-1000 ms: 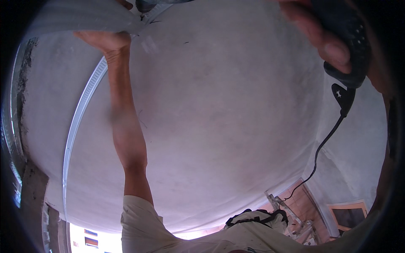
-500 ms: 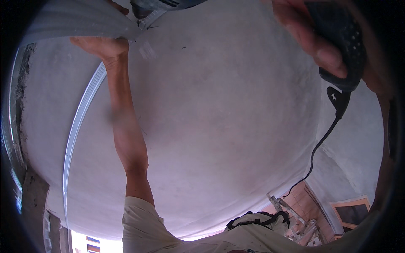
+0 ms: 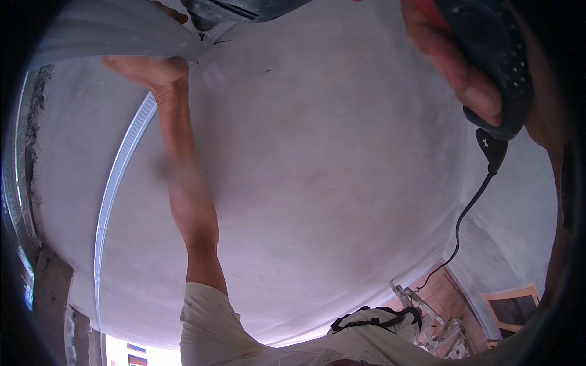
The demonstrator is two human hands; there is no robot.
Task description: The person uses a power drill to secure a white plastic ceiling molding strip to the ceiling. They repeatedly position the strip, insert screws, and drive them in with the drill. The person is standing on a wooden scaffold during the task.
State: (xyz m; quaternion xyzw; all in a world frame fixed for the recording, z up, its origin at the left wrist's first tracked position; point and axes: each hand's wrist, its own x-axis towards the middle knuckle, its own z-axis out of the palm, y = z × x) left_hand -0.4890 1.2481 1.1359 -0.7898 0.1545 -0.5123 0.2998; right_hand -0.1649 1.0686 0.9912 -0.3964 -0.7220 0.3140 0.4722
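Curled fingers of the right hand (image 3: 461, 76) close around the thick, black, dotted grip (image 3: 497, 36) of a corded power tool, with little gap visible between skin and handle; whether a finger rests on a trigger, I cannot tell. That grip stands at the upper right, its base pointing down. At the top, left of centre, the tool's rounded, dark grey-blue body (image 3: 250, 9) shows its narrow nose, just beside a long, pale silver metal strip with slots (image 3: 132, 134); the join between grip and body lies beyond the upper edge.

I judge the tool stiff, fairly heavy and front-loaded, so the best hold is the one seen: whole hand on the grip, wrist firm. Its dotted texture should resist slipping. A black rubber cord with a flared end (image 3: 493, 152) hangs from the base, flexible and likely to tug lightly; it is better left loose than used as a handle.

Left of the nose, the left hand (image 3: 146, 70) is largely covered by a smooth, curved grey sheet-like piece (image 3: 110, 30). Heel and wrist show below it, fingertips above; how far they spread, or what they hold, I cannot tell. The strip looks thin and bendable, safest gripped along its edges.

Behind these spreads a grey plastered surface (image 3: 342, 152). Farther out lie a beige cloth sleeve (image 3: 207, 311), a black strap (image 3: 375, 320) and an orange-framed dark panel (image 3: 513, 305).
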